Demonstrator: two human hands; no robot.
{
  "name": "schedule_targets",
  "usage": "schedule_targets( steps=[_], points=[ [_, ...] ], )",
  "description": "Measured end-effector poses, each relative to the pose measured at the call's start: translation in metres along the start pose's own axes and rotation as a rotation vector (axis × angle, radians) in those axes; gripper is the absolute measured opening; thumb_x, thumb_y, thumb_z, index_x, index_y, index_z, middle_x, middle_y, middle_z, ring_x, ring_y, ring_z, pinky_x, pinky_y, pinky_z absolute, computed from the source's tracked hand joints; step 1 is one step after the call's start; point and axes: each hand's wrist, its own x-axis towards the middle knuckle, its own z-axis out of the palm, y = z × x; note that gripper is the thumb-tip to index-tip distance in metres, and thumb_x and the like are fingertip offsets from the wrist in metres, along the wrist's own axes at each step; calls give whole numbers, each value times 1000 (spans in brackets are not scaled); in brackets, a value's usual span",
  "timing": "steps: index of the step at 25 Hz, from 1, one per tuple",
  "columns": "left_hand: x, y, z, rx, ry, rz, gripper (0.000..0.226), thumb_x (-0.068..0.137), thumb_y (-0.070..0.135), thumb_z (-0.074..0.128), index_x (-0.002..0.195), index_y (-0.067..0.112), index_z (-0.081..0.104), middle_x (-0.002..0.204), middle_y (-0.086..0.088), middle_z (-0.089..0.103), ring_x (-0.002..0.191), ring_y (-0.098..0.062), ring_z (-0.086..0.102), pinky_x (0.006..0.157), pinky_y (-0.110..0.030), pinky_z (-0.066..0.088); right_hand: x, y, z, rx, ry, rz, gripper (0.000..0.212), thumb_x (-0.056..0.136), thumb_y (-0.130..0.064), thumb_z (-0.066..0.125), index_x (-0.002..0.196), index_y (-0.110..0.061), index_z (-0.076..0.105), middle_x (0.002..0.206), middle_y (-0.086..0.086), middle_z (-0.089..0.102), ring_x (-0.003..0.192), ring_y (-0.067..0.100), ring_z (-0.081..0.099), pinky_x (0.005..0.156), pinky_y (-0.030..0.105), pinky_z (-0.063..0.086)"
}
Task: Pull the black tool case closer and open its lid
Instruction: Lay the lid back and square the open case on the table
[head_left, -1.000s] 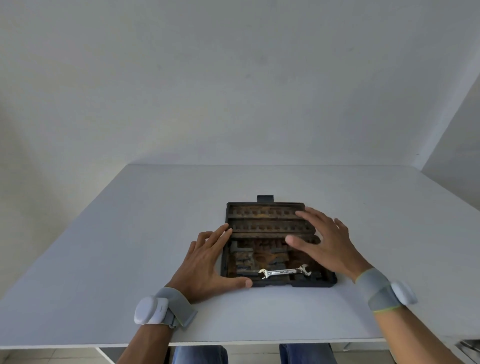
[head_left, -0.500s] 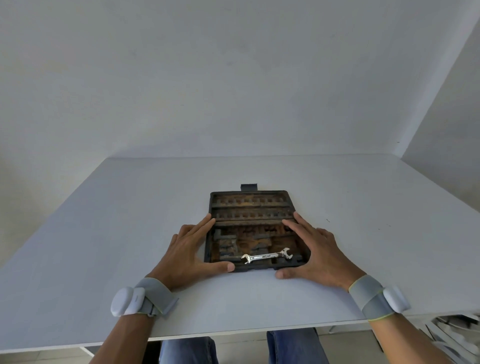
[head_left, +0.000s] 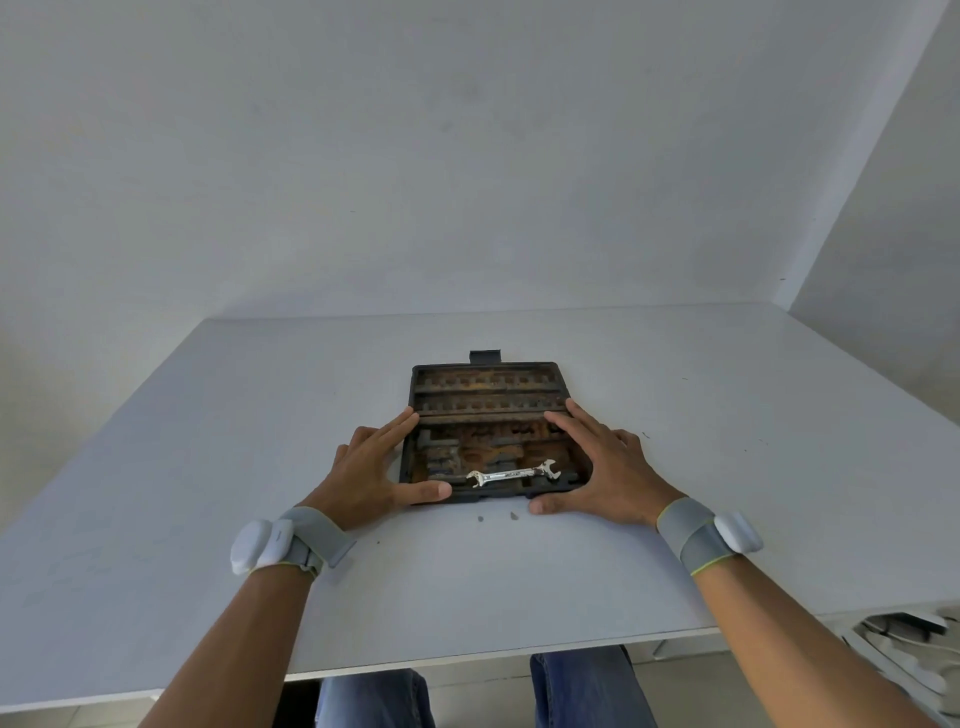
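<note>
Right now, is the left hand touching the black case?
Touching. In the head view, the left hand lies against the case's left side, thumb pressed on its near corner, no gap visible.

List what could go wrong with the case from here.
The small wrench lies loose in the open tool case, so a jerky pull could shake it out. The left hand and right hand only press flat against its sides, so it may slip or twist. Rusty crumbs on the table suggest more could shed.

Left hand (head_left: 371, 475) and right hand (head_left: 608, 470) flat against open black tool case (head_left: 488, 410) sides.
</note>
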Motion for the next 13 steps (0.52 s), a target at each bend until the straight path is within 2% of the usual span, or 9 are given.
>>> schedule_targets(
  steps=[2, 4, 6, 8, 11, 13],
  points=[
    [3, -2, 0, -11, -4, -1, 135, 52, 104, 55, 165, 40, 18, 169, 12, 26, 132, -7, 24, 118, -51, 24, 3, 1, 1, -2, 13, -6, 132, 50, -98, 69, 162, -53, 16, 178, -16, -2, 162, 21, 12, 131, 48, 4],
    [2, -3, 1, -24, 12, 4, 132, 54, 103, 57, 164, 41, 19, 167, 12, 28, 117, 4, 20, 117, -50, 25, 3, 2, 3, -2, 24, -13, 133, 49, -99, 69, 162, -54, 16, 178, -16, -2, 162, 19, 11, 131, 48, 4],
    [1, -5, 3, -35, 24, 14, 130, 55, 102, 58, 164, 42, 19, 166, 10, 30, 111, 8, 17, 116, -48, 26, 4, 4, 4, -8, 22, -17, 134, 48, -100, 68, 162, -53, 16, 178, -15, -2, 162, 18, 11, 131, 48, 3],
    [-2, -5, 3, -29, 36, 14, 131, 54, 103, 57, 164, 42, 20, 164, 6, 33, 114, 3, 20, 114, -46, 27, 3, 3, 3, -6, 30, -16, 135, 47, -100, 68, 162, -53, 16, 178, -14, -1, 161, 17, 11, 130, 48, 3],
    [-10, -3, 4, -55, 62, -24, 134, 49, 103, 60, 163, 46, 18, 151, -5, 41, 120, -13, 32, 110, -46, 32, -2, 1, 4, 25, 53, -34, 140, 44, -102, 67, 163, -50, 16, 179, -11, 4, 162, 18, 12, 130, 50, 4],
    [-13, -1, 5, -62, 87, -33, 135, 52, 99, 65, 164, 43, 15, 155, -4, 40, 130, -21, 40, 113, -49, 32, -5, 1, 4, 30, 97, -42, 143, 43, -102, 68, 164, -48, 13, 178, -7, 11, 162, 19, 14, 130, 51, 7]
  ],
)
